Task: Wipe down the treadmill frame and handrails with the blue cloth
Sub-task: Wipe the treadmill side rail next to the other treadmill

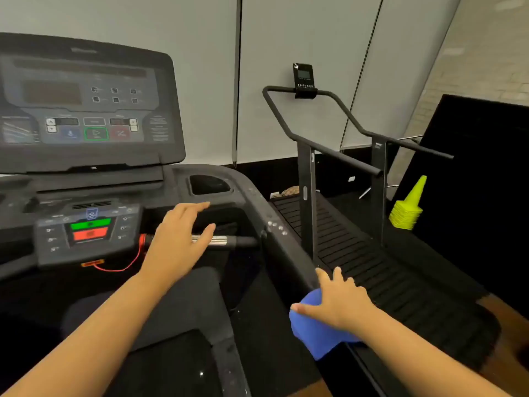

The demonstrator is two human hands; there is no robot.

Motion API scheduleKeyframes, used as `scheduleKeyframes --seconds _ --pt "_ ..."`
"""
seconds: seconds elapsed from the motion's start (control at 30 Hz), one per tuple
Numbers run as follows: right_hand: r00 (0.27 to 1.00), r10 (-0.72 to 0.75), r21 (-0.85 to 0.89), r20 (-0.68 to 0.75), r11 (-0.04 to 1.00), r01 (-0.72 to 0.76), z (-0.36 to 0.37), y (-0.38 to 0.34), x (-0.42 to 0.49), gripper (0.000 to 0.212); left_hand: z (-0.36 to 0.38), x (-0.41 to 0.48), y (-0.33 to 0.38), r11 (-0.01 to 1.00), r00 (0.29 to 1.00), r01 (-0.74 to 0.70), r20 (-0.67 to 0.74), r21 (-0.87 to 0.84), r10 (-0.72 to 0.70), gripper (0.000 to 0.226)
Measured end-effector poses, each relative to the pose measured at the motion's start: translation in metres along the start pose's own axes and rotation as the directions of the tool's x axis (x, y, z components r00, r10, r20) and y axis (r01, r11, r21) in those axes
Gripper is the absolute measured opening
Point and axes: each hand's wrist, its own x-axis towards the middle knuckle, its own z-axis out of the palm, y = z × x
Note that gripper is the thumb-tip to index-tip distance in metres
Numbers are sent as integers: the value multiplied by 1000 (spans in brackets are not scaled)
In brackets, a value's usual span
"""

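At 5 o'clock the right hand [337, 302] lies with fingers spread on the blue cloth [315, 339], pressing it onto the treadmill's right handrail [286, 242]. The cloth hangs over the rail's inner side. Toward 8 o'clock the left hand [177, 233], fingers straight and loosely together, seems to hover over the ribbed metal grip bar [217, 240]. I cannot tell whether it touches the bar. A stack of yellow cones [406, 213] stands at 3 o'clock.
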Motion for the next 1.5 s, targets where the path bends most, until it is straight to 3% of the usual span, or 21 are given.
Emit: scheduleKeyframes --seconds 0.07,0.3,0.53,1.0,1.27,1.4,1.5 --pt "999 37 -39 14 999 -37 16 9 -4 112 12 0 2 999 999 45 24 20 -45 43" --pt "982 -15 -52 -189 999 6 57 19 -10 103 51 -7 -17 986 970 128 194 111 -148 43" --pt "982 -3 -112 -189 994 -19 53 11 2 97 82 -19 -45 957 912 210 312 198 -265 49" --pt "948 75 -141 -310 982 -124 47 -31 66 99 119 24 -114 943 874 -37 468 330 -130 70" --pt "880 14 -393 -474 892 -225 53 -54 107 98 125 18 -151 886 876 -210 482 414 -18 67" --pt "877 -52 -501 -478 836 -224 45 -79 137 95 129 16 -156 876 872 -205 488 437 -40 70" --pt "906 -133 -609 -401 778 -155 44 -87 148 90 132 17 -158 870 890 -214 455 443 -13 66"
